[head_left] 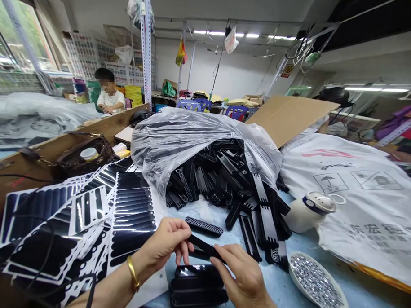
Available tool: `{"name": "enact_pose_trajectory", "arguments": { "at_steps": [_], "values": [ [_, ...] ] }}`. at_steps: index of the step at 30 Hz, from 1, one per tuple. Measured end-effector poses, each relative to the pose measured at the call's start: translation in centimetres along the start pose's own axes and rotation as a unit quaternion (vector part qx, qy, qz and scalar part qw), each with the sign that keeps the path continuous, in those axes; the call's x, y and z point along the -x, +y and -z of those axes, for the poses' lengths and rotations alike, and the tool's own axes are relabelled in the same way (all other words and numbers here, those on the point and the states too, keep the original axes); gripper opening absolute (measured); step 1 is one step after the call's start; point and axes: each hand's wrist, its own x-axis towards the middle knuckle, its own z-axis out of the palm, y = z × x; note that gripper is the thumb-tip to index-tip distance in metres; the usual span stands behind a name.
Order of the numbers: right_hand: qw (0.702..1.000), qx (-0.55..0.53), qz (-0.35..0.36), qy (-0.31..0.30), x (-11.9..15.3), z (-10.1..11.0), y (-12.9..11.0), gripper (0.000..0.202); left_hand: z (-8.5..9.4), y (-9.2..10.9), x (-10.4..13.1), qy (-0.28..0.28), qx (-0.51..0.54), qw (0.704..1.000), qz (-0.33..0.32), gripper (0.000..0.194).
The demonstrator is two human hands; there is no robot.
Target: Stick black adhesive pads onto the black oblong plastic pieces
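A slim black plastic strip (204,246) is stretched between my two hands. My left hand (170,240), with a gold bangle at the wrist, pinches its left end. The right end is gripped by the fingers of my right hand (242,272). Just below lie several glossy black strips (198,290) side by side on the blue table. Beyond my hands rests a black piece with a mesh-patterned face (204,226). Left of my left hand, sheets of dark glossy rounded-end stickers (134,214) are piled up.
A clear plastic bag (179,130) spills many black plastic parts (221,172). At right are a bowl of small shiny metal pieces (317,283), a white lidded bottle (306,213) and a white sack (366,186). A brown bag (87,156) and another person (109,94) are left.
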Motion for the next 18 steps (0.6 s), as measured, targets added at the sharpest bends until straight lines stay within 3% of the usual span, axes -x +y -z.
{"name": "enact_pose_trajectory", "arguments": {
  "at_steps": [2,4,7,10,14,16,18],
  "values": [
    [1.0,-0.01,-0.02,-0.011,-0.1,0.4,0.6,0.019,0.6,0.0,-0.9,0.009,-0.064,0.998,-0.002,0.039],
    [0.999,-0.009,-0.052,-0.011,-0.2,1.2,1.5,0.016,1.5,0.2,-1.9,0.064,-0.165,0.983,-0.047,0.035],
    [0.988,0.002,-0.152,0.004,-0.5,2.7,3.1,0.01,2.7,0.3,-2.9,0.143,-0.346,0.914,-0.155,0.023],
    [0.967,-0.027,-0.253,-0.013,-0.5,3.1,4.4,0.012,3.3,-0.2,-3.2,0.059,-0.498,0.835,-0.225,0.016],
    [0.952,-0.102,-0.286,-0.043,0.3,0.7,5.0,0.015,2.4,-1.5,-3.1,-0.083,-0.594,0.771,-0.215,0.008],
    [0.943,-0.13,-0.298,-0.071,1.0,-0.5,4.7,0.015,1.8,-2.0,-2.8,-0.123,-0.584,0.778,-0.196,0.003],
    [0.931,-0.15,-0.315,-0.104,1.7,-1.1,4.3,0.015,1.3,-2.1,-2.3,-0.135,-0.504,0.836,-0.169,0.004]
  ]
}}
